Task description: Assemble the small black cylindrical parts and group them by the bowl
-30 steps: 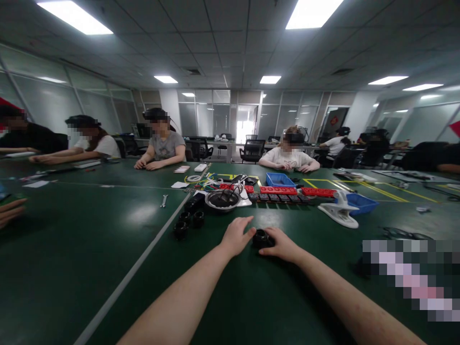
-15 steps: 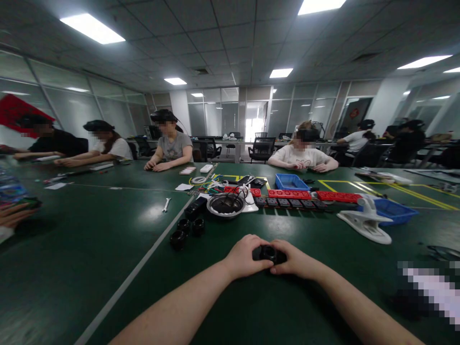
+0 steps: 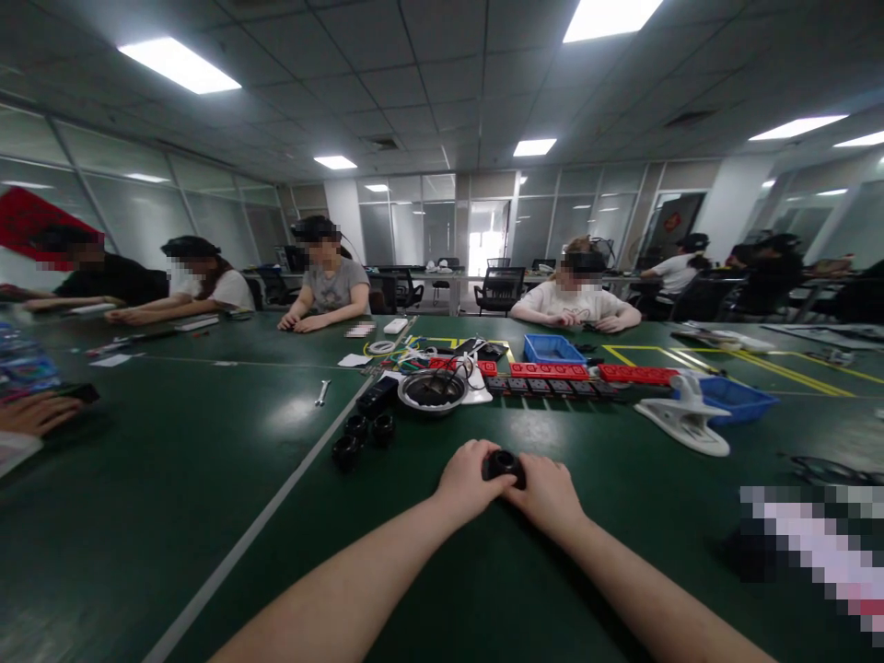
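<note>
On a smooth, dark green table (image 3: 207,460), from left to right: a small silver metal wrench (image 3: 321,394) lies apart; next, three short, glossy black, ring-like pieces (image 3: 345,451) sit close together, nearer the wearer than a round, silver metal bowl (image 3: 421,409) with dark contents. Then comes the wearer's bare left hand (image 3: 473,481), its grip curled mostly closed on the left side of a small black rounded part (image 3: 505,462) with a round opening facing up. The bare right hand (image 3: 551,490) has its grip curled round the right side, so the part lies directly between them, neither hand clearly nearer; fingers hide too much to tell its long axis. Farther right, a white plastic clip-shaped stand (image 3: 691,422) lies beside a blue plastic tray (image 3: 751,405)
</note>
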Tool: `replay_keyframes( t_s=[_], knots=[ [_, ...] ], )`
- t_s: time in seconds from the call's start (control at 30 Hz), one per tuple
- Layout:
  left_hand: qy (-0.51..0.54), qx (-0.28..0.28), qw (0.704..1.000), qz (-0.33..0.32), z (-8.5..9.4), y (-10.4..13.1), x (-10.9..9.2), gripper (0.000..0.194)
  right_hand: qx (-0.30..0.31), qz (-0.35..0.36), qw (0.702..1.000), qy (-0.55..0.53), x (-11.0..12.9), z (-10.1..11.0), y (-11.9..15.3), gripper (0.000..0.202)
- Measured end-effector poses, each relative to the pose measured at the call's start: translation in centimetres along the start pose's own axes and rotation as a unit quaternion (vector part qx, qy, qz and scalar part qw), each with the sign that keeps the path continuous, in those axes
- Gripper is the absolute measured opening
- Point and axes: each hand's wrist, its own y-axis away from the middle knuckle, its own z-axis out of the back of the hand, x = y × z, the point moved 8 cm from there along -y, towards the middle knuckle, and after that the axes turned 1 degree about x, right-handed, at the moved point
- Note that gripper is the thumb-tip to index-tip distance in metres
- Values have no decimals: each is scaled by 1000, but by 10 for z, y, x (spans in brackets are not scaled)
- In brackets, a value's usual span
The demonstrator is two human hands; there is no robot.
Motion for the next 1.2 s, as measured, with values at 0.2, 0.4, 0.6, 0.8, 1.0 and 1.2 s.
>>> replay_keyframes(
  t_s=[0.2,0.4,0.6,0.8,1.0,1.2],
  knots=[
    [56,141,984,-89,-1,1,-8,40,160,91,943,-277,4,-3,-1,50],
    [62,147,981,-112,-1,-1,-13,38,269,73,894,-351,6,-1,3,38],
    [60,137,986,-71,-6,-2,-11,47,276,68,898,-337,1,-6,-2,40],
    [2,22,1000,7,-3,-2,0,39,97,5,989,-115,-8,-10,-9,25],
    [49,15,999,0,-2,-4,5,43,40,21,995,-86,1,-7,-4,31],
    [107,104,987,-63,-4,-9,9,44,182,98,932,-297,-4,-9,-5,50]
  ],
)
